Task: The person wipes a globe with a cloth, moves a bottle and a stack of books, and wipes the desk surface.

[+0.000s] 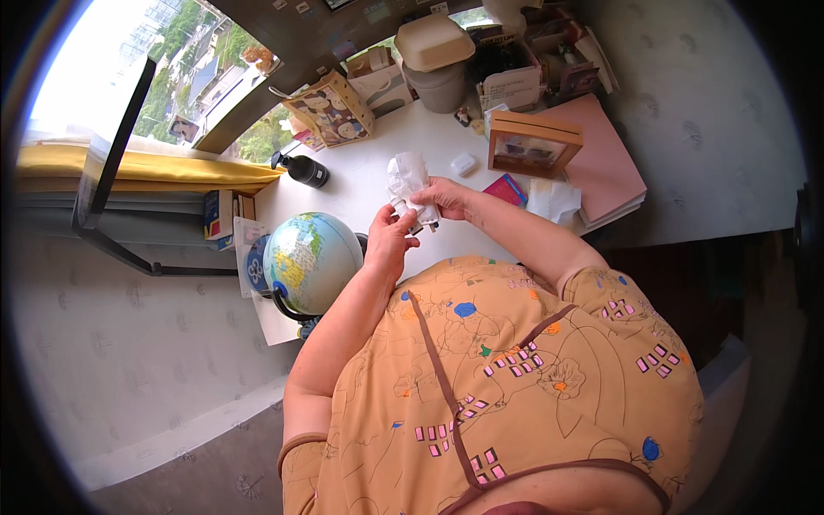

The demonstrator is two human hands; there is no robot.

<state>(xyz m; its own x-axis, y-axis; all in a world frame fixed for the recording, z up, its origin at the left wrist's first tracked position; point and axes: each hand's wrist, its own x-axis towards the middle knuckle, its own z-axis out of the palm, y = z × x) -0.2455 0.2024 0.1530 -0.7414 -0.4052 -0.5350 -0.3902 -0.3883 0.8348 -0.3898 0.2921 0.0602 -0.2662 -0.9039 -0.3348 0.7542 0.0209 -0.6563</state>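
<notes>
Over the white desk, both of my hands meet around a crumpled white tissue (408,170) and a small white object (425,222) with dark bits at its lower edge. My right hand (449,197) grips the tissue and the object from the right, thumb across the top. From the left, my left hand (388,241) pinches the near side of the bundle between thumb and fingers. What the small object is cannot be told; fingers and tissue cover much of it. Just beyond my right hand lies a white earbud case (463,165).
A globe (313,264) stands by my left forearm, with a black pump bottle (301,170) behind it. To the right are a wooden display box (534,144), a pink folder (599,161), a red booklet (506,190) and another tissue (553,201). Bags and a grey bin (436,87) line the back.
</notes>
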